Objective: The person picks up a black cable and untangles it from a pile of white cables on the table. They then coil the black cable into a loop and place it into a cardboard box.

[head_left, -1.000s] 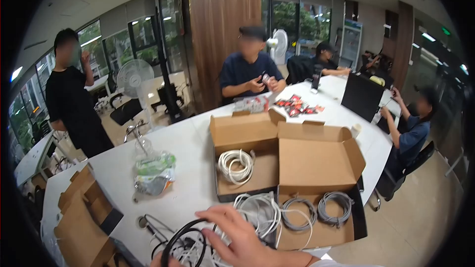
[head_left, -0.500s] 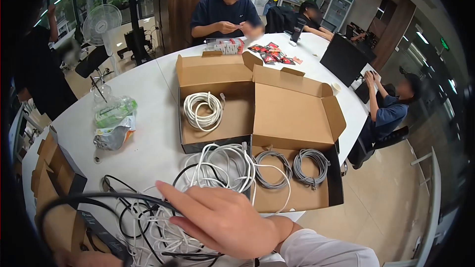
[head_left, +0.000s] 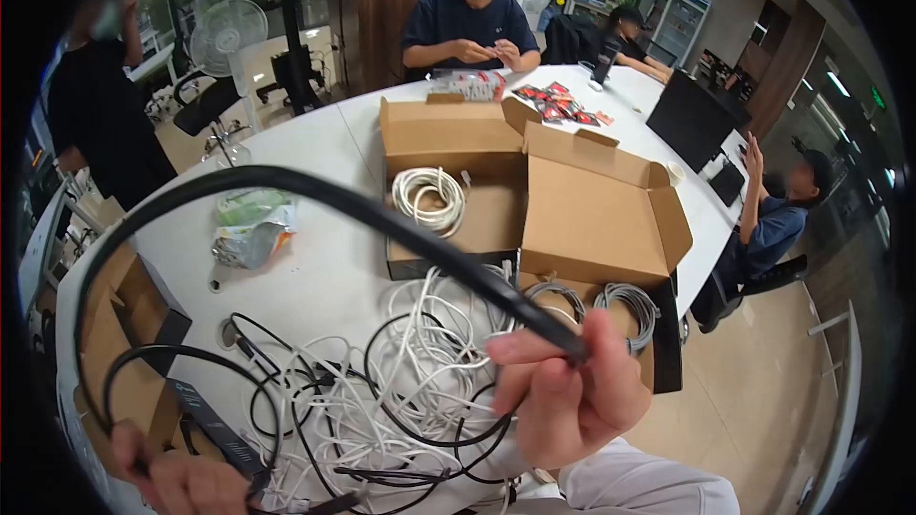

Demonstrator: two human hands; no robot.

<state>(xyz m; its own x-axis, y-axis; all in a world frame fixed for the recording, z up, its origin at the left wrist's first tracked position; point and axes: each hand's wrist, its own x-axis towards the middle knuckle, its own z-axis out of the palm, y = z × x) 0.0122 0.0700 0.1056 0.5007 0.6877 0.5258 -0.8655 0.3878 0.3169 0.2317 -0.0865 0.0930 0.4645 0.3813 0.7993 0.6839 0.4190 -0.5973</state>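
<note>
A thick black cable arches over the table, close to the camera. Its right part is pinched between the thumb and fingers of my right hand. At the lower left, my left hand is closed around the other side of the same cable, where it loops down. Beneath and between my hands lies a tangled pile of white cables mixed with thinner black ones. Behind the pile, a coiled white cable rests in an open cardboard box. Two grey coils lie in the box beside it.
Another open cardboard box stands at the left. Plastic packages lie on the white table. Across it, a person handles something small near red packets. A monitor and another person are at the right.
My right hand has moved right and turned, now pinching the black cable, which is raised and spread in a wide arch. My left hand shows more. The view has shifted slightly left.
</note>
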